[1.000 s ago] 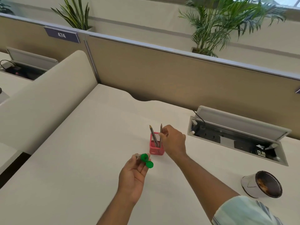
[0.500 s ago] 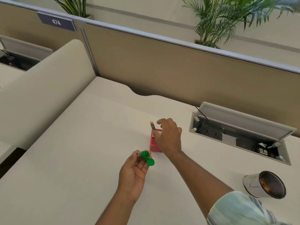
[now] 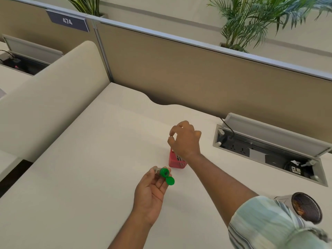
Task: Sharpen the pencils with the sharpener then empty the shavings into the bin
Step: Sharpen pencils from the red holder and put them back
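Note:
My left hand (image 3: 150,191) holds a small sharpener with a green top (image 3: 164,172), its round green lid (image 3: 169,181) flipped open and hanging to one side. Just beyond it a pink pencil holder (image 3: 175,162) stands on the cream desk (image 3: 89,177). My right hand (image 3: 185,139) hovers directly over the holder, thumb and forefinger pinched on the top end of a pencil (image 3: 172,136). Only that small tip shows; the hand hides the rest of the pencils. A white bin (image 3: 282,199) with a dark inside lies tilted at the lower right, partly behind my sleeve.
An open power and cable box (image 3: 269,150) is sunk into the desk to the right of the holder. A tan partition (image 3: 197,72) with plants behind it closes off the back. A cream divider (image 3: 45,97) borders the left side.
My right hand has risen from the holder's rim to above it and now covers the pencils that stood in plain sight. The left hand with the sharpener stays put.

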A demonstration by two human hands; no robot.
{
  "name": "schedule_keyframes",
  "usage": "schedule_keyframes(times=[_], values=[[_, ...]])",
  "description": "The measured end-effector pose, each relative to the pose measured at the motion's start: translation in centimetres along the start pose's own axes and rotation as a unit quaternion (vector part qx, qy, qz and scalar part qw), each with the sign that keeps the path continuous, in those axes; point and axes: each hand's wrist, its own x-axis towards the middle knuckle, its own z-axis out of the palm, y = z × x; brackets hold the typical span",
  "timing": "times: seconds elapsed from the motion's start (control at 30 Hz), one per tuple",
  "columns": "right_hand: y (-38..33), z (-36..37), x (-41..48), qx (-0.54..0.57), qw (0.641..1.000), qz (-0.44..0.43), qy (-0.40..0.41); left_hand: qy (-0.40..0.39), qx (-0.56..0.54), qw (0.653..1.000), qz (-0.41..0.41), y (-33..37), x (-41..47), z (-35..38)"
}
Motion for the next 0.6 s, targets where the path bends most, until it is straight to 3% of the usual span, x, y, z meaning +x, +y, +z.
schedule_keyframes(times=[0.27, 0.43, 0.6], values=[[-0.1, -2.4, -0.3, 0.168, 0.985, 0.031, 0.032, -0.008, -0.005, 1.000, -0.004, 0.1, -0.1, 0.4], [0.5, -6.9, -2.4, 0.309, 0.948, 0.007, 0.073, -0.020, -0.002, 1.000, 0.002, 0.2, -0.6, 1.2], [1.6, -11.8, -6.5, 0.358, 0.927, -0.032, 0.104, -0.038, 0.007, 0.999, 0.007, -0.2, -2.0, 2.4]])
